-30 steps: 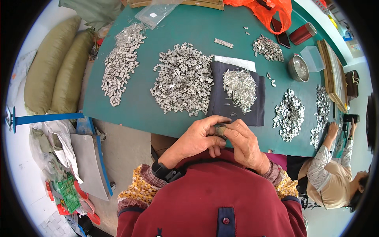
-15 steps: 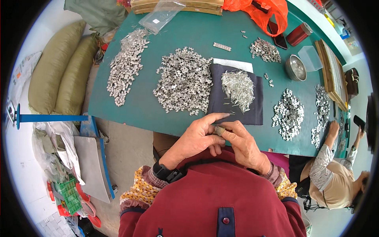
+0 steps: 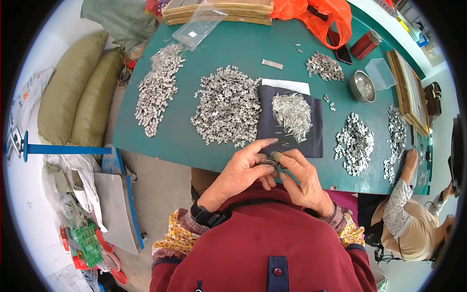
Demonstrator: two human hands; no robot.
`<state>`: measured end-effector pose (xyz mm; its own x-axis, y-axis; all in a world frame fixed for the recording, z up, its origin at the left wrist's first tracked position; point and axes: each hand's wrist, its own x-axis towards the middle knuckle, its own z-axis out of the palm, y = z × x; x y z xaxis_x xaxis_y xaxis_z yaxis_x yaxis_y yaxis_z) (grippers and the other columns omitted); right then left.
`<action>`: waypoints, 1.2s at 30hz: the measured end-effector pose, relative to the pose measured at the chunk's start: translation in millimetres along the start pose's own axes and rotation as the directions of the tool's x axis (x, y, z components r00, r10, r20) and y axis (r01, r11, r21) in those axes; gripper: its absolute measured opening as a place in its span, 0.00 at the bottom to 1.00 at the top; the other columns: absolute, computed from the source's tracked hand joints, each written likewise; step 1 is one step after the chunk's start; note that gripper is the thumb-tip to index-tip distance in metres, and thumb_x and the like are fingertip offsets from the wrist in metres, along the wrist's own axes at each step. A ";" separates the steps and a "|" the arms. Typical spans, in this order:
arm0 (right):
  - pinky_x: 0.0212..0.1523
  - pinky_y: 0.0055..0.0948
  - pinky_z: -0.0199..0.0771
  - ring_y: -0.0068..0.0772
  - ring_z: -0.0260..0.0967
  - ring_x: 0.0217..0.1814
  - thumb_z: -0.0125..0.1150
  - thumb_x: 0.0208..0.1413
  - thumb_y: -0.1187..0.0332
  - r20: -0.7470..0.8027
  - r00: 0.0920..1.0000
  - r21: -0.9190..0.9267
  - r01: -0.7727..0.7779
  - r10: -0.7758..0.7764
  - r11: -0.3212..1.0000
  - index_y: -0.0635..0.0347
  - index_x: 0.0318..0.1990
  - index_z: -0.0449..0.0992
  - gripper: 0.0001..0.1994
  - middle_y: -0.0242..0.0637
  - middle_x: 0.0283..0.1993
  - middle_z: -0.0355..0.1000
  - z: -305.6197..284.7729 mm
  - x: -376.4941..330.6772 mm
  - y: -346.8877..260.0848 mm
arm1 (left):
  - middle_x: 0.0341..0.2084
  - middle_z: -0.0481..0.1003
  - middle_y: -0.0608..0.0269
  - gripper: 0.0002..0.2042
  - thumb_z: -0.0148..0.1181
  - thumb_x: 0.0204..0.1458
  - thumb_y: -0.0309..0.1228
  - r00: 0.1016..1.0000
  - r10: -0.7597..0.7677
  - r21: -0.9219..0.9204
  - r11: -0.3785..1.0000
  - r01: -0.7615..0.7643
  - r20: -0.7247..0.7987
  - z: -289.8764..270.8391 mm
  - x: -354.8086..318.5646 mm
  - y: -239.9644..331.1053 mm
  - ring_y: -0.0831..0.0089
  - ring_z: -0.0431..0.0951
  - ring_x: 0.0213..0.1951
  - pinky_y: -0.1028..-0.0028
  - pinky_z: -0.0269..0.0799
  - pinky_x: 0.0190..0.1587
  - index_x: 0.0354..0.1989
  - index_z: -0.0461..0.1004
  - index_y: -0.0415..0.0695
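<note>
At the table's near edge, my left hand [image 3: 243,168] is closed, with a small dark metal piece [image 3: 267,161] between thumb and forefinger; its exact kind does not show. My right hand [image 3: 302,182] meets it from the right, its fingers bent together and a drab cover on the forefinger. Whatever those fingertips pinch is too small to make out. Just beyond the hands, a heap of thin silver pins [image 3: 293,117] lies on a folded dark cloth [image 3: 315,138], with a few strays near my fingers. Left of the cloth spreads a large pile of small notched metal pieces [image 3: 227,106].
More small metal parts [image 3: 158,90] lie far left, and others [image 3: 354,143] to the right. Toward the back are a short strip [image 3: 272,63], a metal bowl [image 3: 363,86], a red can [image 3: 366,45] and an orange bag [image 3: 335,22]. Another person [image 3: 406,216] works at the right.
My right thumb and forefinger have opened out slightly, and the dark piece in my left fingers now shows more. The view has shifted a little.
</note>
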<state>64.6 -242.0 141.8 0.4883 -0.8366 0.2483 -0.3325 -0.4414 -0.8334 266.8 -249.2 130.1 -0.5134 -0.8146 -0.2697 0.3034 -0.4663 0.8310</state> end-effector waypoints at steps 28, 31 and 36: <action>0.36 0.29 0.72 0.33 0.69 0.33 0.56 0.54 0.84 -0.080 0.993 0.103 -0.079 0.088 0.991 0.69 0.55 0.70 0.19 0.41 0.36 0.68 18.8 26.2 19.8 | 0.40 0.79 0.51 0.18 0.53 0.59 0.17 0.994 0.071 -0.034 0.997 -0.074 -0.086 -20.5 2.1 -5.7 0.66 0.83 0.37 0.72 0.82 0.37 0.58 0.67 0.30; 0.37 0.30 0.72 0.33 0.70 0.34 0.56 0.53 0.83 -0.079 0.993 0.103 -0.075 0.083 0.992 0.69 0.55 0.70 0.19 0.41 0.36 0.68 23.4 29.7 20.6 | 0.38 0.79 0.50 0.16 0.55 0.58 0.18 0.987 0.094 -0.031 0.995 -0.099 -0.127 -21.5 -0.1 -4.6 0.67 0.83 0.34 0.72 0.82 0.35 0.55 0.70 0.30; 0.37 0.31 0.74 0.36 0.72 0.35 0.56 0.54 0.83 -0.055 0.996 0.118 -0.057 0.063 0.991 0.69 0.53 0.71 0.18 0.42 0.36 0.69 34.2 37.2 26.1 | 0.31 0.80 0.51 0.10 0.58 0.56 0.19 0.953 0.136 -0.010 0.990 -0.144 -0.271 -38.5 -7.0 -6.3 0.69 0.82 0.27 0.75 0.79 0.28 0.45 0.76 0.30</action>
<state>101.7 -273.6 112.4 0.4212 -0.8794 0.2218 -0.2620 -0.3521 -0.8986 299.4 -253.8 108.1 -0.2305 -0.9332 -0.2757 0.3821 -0.3474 0.8563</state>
